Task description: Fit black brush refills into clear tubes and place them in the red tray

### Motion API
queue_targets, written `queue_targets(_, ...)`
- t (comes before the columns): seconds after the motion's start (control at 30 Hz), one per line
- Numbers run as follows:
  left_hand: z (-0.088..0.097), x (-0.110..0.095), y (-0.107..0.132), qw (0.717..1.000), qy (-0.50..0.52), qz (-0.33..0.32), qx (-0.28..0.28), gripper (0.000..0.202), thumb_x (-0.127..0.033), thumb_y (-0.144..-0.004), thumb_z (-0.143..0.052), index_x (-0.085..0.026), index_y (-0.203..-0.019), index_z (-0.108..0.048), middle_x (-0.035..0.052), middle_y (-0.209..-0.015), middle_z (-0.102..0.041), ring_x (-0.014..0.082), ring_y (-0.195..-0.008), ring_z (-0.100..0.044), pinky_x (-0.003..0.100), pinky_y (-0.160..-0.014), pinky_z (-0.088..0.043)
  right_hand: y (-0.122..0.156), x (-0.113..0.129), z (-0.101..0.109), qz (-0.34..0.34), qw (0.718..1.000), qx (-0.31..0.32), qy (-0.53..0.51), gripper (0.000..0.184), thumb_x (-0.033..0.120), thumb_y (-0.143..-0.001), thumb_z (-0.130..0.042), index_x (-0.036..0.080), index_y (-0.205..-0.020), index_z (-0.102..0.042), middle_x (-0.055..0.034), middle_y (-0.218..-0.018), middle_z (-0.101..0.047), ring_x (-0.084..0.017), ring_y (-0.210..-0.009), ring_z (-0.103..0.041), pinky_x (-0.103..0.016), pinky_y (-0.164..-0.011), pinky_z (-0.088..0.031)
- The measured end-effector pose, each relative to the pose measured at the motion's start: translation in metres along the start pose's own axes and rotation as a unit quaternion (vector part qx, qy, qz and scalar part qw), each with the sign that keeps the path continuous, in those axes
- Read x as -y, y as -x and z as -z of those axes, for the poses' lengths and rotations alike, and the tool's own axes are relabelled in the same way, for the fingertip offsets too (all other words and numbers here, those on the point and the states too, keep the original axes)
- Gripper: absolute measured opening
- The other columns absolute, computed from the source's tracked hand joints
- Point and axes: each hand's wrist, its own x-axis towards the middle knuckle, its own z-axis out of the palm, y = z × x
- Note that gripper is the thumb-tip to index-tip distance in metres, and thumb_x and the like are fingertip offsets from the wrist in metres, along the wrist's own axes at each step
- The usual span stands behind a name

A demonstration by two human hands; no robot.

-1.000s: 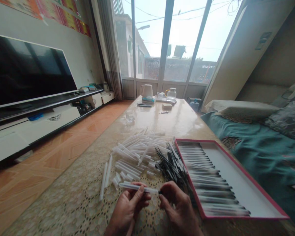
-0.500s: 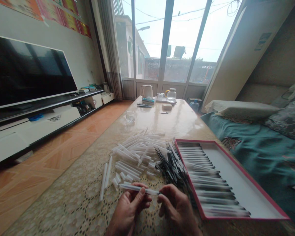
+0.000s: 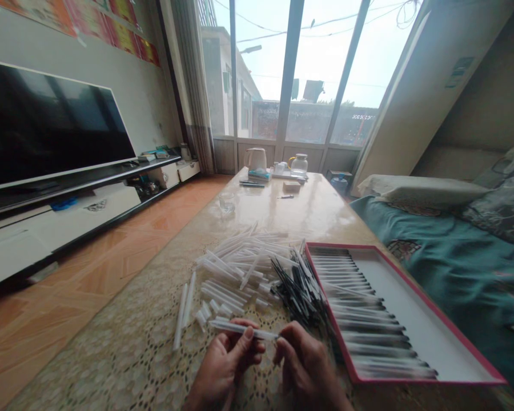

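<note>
1. Both my hands are at the near edge of the table [image 3: 312, 211], just left of the red-rimmed tray [image 3: 406, 311]'s near corner.
2. My left hand [image 3: 225, 365] is closed around a clear pen tube [image 3: 240, 329], thumb on top and fingers curled under it near the middle.
3. My right hand [image 3: 304, 365] is closed too, pinching the end of that tube that points toward the tray. It's a bit blurry, so I can't tell exactly what's under my fingertips there.
4. The tube lies roughly level between the two hands, crosswise to the tray's long side, with its free end sticking out past my left hand, away from the tray.
5. The bunch of black refills [image 3: 300, 291] is heaped right against the tray's left rim, just beyond my right hand.
6. The pile of white tubes [image 3: 235, 268] sits further left of the tray, past the refills, with a couple of strays [image 3: 184, 311] on the far-left fringe.
7. Inside the tray, a row of finished pens [image 3: 360, 308] lines the left side, and the right side is bare white.
8. Beyond the tray's far end, a kettle [image 3: 255, 158] and a glass jug [image 3: 298, 164] stand by the window.
</note>
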Motion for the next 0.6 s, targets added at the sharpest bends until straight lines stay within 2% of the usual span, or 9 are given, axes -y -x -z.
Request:
queue_targets(0.1,0.0001,0.0004,0.0,1.0,-0.001,0.002,0.01,0.025,-0.029,-0.059,-0.079,-0.015,-0.074,-0.065,0.0017,-0.062,-0.067,0.0145,-0.06,-0.061,0.025,-0.058,-0.048,0.0007,-0.0019,0.0005,0.047,0.996,-0.018,0.069,0.048,0.047,-0.093,-0.03,0.019,-0.061,-0.051,0.0006,-0.051,-0.057,-0.01,-0.046,-0.054,-0.017,-0.047,-0.037)
queue_targets(0.17,0.0002,0.0006,-0.0001,1.0,0.004,0.0,0.012,0.024,-0.028,-0.06,-0.078,-0.015,-0.075,-0.065,0.0018,-0.063,-0.067,0.0139,-0.06,-0.06,0.024,-0.058,-0.048,0.0008,-0.0015,0.0012,0.042,0.996,-0.018,0.073,0.042,0.047,-0.093,-0.031,0.019,-0.071,-0.054,0.0007,-0.053,-0.059,-0.011,-0.047,-0.056,-0.018,-0.048,-0.037)
queue_targets(0.27,0.0005,0.0006,-0.0007,1.0,0.01,-0.001,0.012,0.023,-0.027,-0.06,-0.078,-0.015,-0.075,-0.064,0.0012,-0.063,-0.067,0.0128,-0.059,-0.06,0.023,-0.057,-0.047,0.0008,-0.0004,0.0017,0.032,0.997,-0.009,0.065,0.031,0.047,-0.091,-0.037,0.019,-0.087,-0.049,0.0014,-0.057,-0.062,-0.012,-0.048,-0.058,-0.018,-0.048,-0.037)
queue_targets(0.33,0.0009,0.0006,-0.0015,1.0,0.009,0.002,0.017,0.024,-0.027,-0.06,-0.078,-0.015,-0.075,-0.064,0.0008,-0.062,-0.066,0.0128,-0.058,-0.06,0.023,-0.056,-0.047,0.0008,-0.0009,0.0014,0.035,0.996,-0.004,0.079,0.03,0.044,-0.093,-0.034,0.02,-0.081,-0.047,0.0012,-0.057,-0.062,-0.012,-0.048,-0.058,-0.018,-0.048,-0.037)
queue_targets(0.47,0.0019,0.0007,-0.003,1.0,0.001,0.006,0.024,0.024,-0.028,-0.06,-0.078,-0.015,-0.074,-0.064,0.0008,-0.062,-0.066,0.0131,-0.057,-0.06,0.023,-0.054,-0.047,0.0009,-0.0034,0.0021,0.038,0.993,0.011,0.108,0.042,0.041,-0.096,-0.024,0.02,-0.068,-0.047,-0.0002,-0.053,-0.06,-0.012,-0.047,-0.056,-0.019,-0.048,-0.035)
queue_targets(0.6,0.0017,0.0009,-0.0027,1.0,0.006,-0.008,0.027,0.02,-0.025,-0.064,-0.076,-0.014,-0.076,-0.065,0.0003,-0.063,-0.066,0.0118,-0.058,-0.059,0.022,-0.055,-0.046,0.001,-0.0026,0.0046,0.033,0.994,0.033,0.096,0.03,0.043,-0.094,-0.03,0.019,-0.088,-0.047,-0.0002,-0.058,-0.063,-0.012,-0.05,-0.059,-0.018,-0.049,-0.037)
